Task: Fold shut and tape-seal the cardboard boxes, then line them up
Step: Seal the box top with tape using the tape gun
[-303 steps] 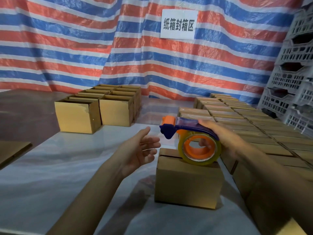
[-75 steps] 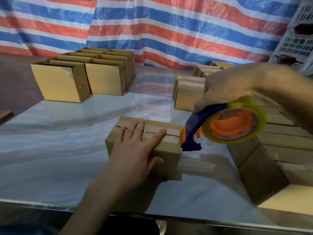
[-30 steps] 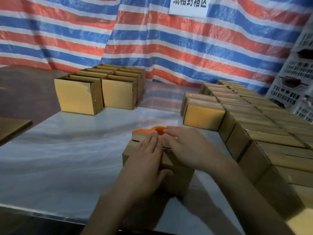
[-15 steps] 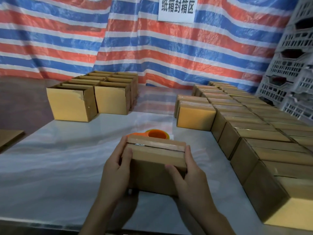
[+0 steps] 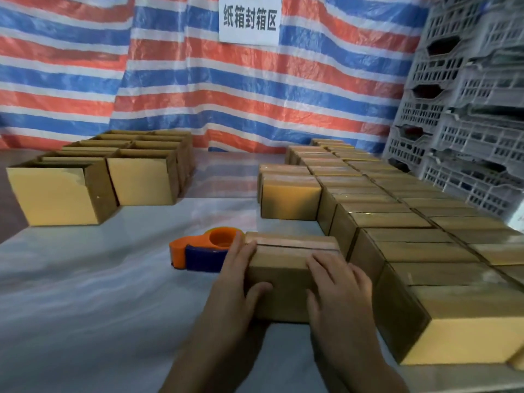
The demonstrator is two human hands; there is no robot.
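A small taped cardboard box (image 5: 286, 256) rests on the white table (image 5: 85, 293), its right end close against the block of sealed boxes (image 5: 411, 234). My left hand (image 5: 241, 279) grips the box's left end, thumb on the front face. My right hand (image 5: 337, 290) lies on its top and front at the right. The orange and blue tape dispenser (image 5: 204, 251) lies flat on the table just left of the box, untouched.
Several open, unsealed boxes (image 5: 113, 171) stand at the back left. Grey plastic crates (image 5: 467, 109) are stacked at the right. A striped tarp with a white sign (image 5: 249, 19) hangs behind. The table's front edge is near me.
Both hands have moved the taped box to the right, from the table's middle up against the sealed rows. The tape dispenser stays lying where it was.
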